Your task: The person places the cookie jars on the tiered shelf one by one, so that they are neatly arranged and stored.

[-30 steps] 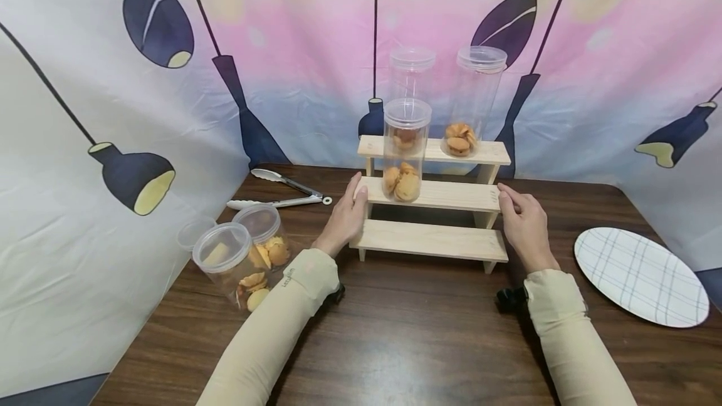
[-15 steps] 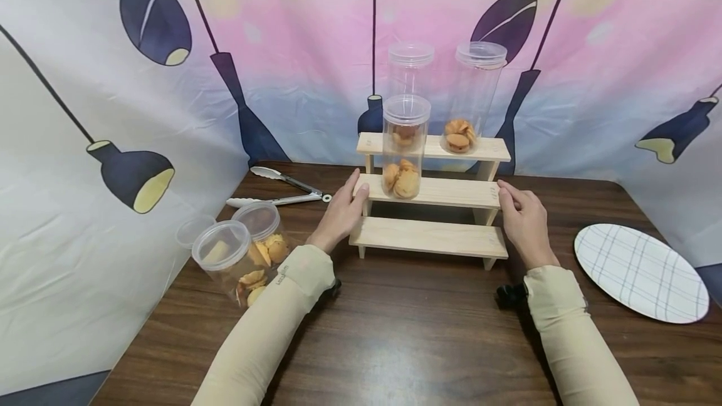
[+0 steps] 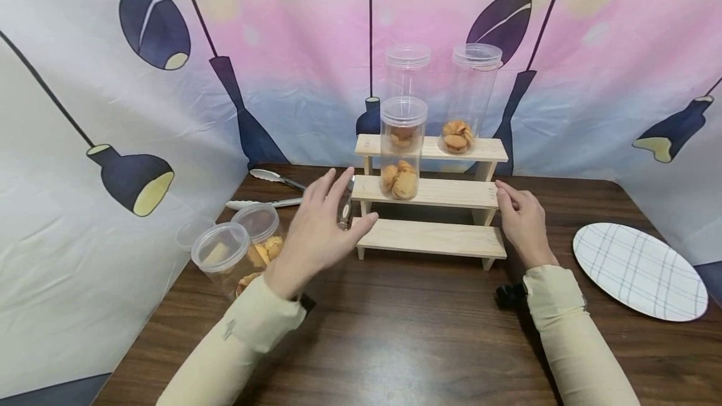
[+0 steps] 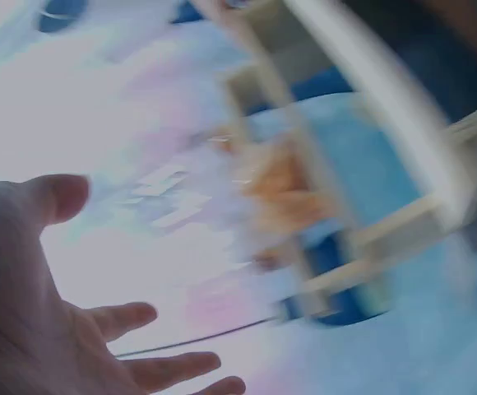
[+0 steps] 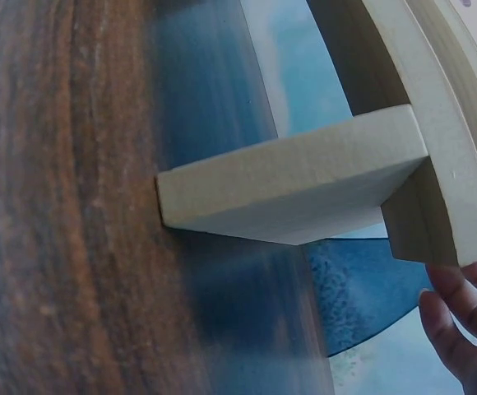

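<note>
The left hand (image 3: 316, 230) hides part of the tongs (image 3: 276, 203), its sleeve (image 3: 255, 318) the nearest jar's (image 3: 220, 254) base. The left-wrist view blurs the wooden stand (image 4: 396, 111); the right-wrist view cuts off the right hand (image 5: 469, 321). Marks (image 3: 492, 193) on the middle shelf (image 3: 451, 193) are too small to read.

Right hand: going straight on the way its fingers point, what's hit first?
The middle shelf of the wooden rack. The right hand appears to touch the shelf's right end, so it would likely meet it at once; exact depth there is hard to judge.
</note>
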The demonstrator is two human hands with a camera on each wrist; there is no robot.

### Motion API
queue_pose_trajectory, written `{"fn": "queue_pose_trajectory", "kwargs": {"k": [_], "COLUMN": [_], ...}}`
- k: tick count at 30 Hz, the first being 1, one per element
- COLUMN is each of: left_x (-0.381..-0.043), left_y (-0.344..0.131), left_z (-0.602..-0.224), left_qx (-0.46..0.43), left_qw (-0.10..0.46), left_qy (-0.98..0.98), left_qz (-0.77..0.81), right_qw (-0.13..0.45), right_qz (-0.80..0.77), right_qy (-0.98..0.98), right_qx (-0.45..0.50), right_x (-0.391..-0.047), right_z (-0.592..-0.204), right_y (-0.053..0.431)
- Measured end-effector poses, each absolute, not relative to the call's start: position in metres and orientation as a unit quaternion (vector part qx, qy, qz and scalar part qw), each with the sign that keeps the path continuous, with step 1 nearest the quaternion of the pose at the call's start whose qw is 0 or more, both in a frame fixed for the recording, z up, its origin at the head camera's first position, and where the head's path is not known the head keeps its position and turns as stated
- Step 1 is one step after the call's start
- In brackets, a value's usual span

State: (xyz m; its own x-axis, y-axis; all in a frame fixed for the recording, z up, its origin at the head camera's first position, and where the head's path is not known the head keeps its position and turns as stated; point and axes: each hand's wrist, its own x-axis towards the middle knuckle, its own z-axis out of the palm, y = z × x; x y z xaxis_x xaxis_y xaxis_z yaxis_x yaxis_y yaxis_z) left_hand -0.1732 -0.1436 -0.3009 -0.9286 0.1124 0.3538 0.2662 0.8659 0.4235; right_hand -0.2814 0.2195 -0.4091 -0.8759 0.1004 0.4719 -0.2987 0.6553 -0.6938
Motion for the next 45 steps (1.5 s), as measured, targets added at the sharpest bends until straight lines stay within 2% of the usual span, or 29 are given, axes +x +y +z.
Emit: {"fn": "queue_pose_trajectory", "kwargs": {"k": [7, 15, 24, 28, 39, 45], "left_x": [-0.129, -0.098, -0.076, -0.073, -0.081, -0.085], "left_y": [-0.178, -0.243, -0.289, -0.297, -0.295, -0.294], "left_z": [-0.263, -0.254, -0.289, -0.299, -0.308, -0.31], "left_qx": [-0.161, -0.112, -0.086, -0.077, -0.144, -0.148], "left_qw": [0.258, 0.223, 0.243, 0.248, 0.279, 0.283], "left_qy": [-0.938, -0.955, -0.949, -0.948, -0.934, -0.934], "left_qz": [-0.166, -0.159, -0.181, -0.185, -0.171, -0.16], "right_qw": [0.241, 0.229, 0.235, 0.239, 0.231, 0.228], "right_qz": [0.412, 0.414, 0.414, 0.416, 0.418, 0.422], "right_qy": [-0.877, -0.879, -0.877, -0.875, -0.877, -0.876], "right_qx": [0.052, 0.056, 0.061, 0.066, 0.056, 0.051], "right_x": [-0.281, -0.28, -0.28, -0.281, -0.279, -0.28], "right_z": [-0.407, -0.409, -0.412, -0.412, -0.414, -0.413], "right_y": [0.222, 0.221, 0.22, 0.221, 0.22, 0.22]}}
